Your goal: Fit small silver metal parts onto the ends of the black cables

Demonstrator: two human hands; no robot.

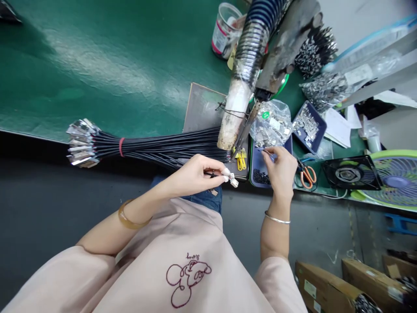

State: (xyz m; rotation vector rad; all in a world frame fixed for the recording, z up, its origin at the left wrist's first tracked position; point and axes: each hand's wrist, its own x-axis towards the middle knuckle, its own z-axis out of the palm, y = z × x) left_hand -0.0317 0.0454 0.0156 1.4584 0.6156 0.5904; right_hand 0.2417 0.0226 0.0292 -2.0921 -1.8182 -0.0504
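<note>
The black wire [215,174] I am working on sits just below the middle of the frame, pinched between the thumb and fingertips of my left hand [195,174]. That hand is closed tight on it, and a small white connector [233,181] sticks out past my nails. My right hand [280,171] is a little to the right, fingers curled in. It seems to grip a small metal piece [268,152] at the fingertips, though the piece is too small to make out properly.

That hand hovers over a blue tray [257,161] with a heap of tiny dark parts [260,176]. Just above it lies a clear bag of metal parts [272,124].

The wire comes from a thick wire bundle [163,148] running left across the edge of the green mat [97,65], tied with a red band [121,147]. Its far ends [81,142], at centre left, all carry shiny metal pieces, so I judge that end finished. The near ends are mostly hidden behind my hand and the fume hose [250,52], so I cannot tell how many are fitted. Handling one wire against so large a bundle, I would guess plenty remains.

Yellow snips [241,161] lie beside the tray, orange-handled scissors [306,174] to its right, then a small black fan [350,173].
</note>
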